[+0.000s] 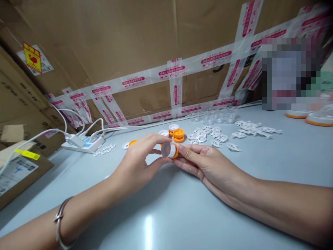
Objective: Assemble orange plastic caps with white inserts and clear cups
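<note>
Two bare hands meet over a grey table [234, 194]. The left hand [137, 161] and right hand [205, 163] both pinch a small orange-and-white round cap [169, 150] between fingertips, near loose caps [177, 133] beyond.

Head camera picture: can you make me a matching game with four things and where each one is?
Things: 1 orange-and-white cap; 2 power strip; 3 bracelet; 4 clear cups.
Places: A around a wrist; B pinched between left hand and right hand; C by the cardboard wall; D table's left side, cables plugged in.
Pairs: 1-B, 2-D, 3-A, 4-C.
</note>
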The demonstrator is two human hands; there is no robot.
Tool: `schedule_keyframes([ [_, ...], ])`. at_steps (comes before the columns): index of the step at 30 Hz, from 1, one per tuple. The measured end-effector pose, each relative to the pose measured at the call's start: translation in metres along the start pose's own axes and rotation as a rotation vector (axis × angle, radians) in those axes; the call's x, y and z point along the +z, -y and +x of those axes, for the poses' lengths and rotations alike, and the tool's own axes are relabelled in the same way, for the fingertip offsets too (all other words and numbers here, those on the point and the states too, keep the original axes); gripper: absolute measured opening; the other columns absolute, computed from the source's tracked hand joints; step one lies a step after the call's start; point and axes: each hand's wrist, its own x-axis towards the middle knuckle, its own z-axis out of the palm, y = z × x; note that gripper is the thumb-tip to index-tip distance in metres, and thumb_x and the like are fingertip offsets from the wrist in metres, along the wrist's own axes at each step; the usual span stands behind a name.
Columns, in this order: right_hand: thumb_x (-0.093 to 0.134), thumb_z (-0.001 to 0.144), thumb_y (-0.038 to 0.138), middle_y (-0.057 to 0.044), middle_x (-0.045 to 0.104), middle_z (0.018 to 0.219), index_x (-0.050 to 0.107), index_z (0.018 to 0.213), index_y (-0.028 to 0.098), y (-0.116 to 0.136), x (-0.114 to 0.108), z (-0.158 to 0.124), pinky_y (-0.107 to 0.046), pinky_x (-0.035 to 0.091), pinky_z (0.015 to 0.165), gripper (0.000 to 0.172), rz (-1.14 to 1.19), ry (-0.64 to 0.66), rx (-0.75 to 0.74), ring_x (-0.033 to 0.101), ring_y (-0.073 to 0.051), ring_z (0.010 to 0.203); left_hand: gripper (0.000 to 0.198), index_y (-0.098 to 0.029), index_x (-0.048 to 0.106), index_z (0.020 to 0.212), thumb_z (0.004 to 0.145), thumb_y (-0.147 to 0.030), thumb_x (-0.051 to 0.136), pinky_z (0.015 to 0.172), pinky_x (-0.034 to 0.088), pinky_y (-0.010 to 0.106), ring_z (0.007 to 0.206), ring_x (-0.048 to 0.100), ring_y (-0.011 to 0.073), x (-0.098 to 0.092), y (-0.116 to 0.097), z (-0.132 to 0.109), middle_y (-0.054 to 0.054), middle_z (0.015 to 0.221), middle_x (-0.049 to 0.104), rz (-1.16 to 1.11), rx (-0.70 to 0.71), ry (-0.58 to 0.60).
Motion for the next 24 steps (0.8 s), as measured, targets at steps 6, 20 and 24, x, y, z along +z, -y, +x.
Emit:
schedule_keyframes([
  [6,0.063,0.078,0.024,-0.003,0.071,0.084,0.073,0.080,0.016,-0.0030,-0.0011,-0.0006,-0.022,0.049,0.088,0.013,-0.043,0.038,-0.004,0.065,-0.010,0.087,0.027,-0.020,0.055,0.107,0.081,-0.015,0.058,0.079,0.055,0.029,0.094,0.058,0.0153,0.0014,0.0030,-0.0025,0.004,0.101,0.062,0.052,0.029,0.001],
  [20,0.071,0.068,0.023,-0.001,0.069,0.072,0.072,0.071,0.016,-0.0018,0.0021,-0.0040,-0.025,0.050,0.088,0.008,-0.098,0.006,-0.016,0.066,-0.011,0.076,0.024,-0.018,0.056,0.104,0.081,-0.014,0.058,0.076,0.054,0.029,0.089,0.059,0.0144,0.0023,0.0025,-0.0045,0.004,0.096,0.064,0.090,0.064,0.002],
  [24,0.072,0.066,0.023,0.000,0.069,0.071,0.071,0.068,0.016,-0.0004,0.0031,-0.0050,-0.026,0.050,0.088,0.008,-0.121,0.003,-0.015,0.066,-0.011,0.075,0.021,-0.017,0.056,0.102,0.081,-0.013,0.058,0.075,0.053,0.028,0.091,0.060,0.0150,0.0027,0.0018,-0.0046,0.006,0.097,0.065,0.088,0.084,-0.003],
])
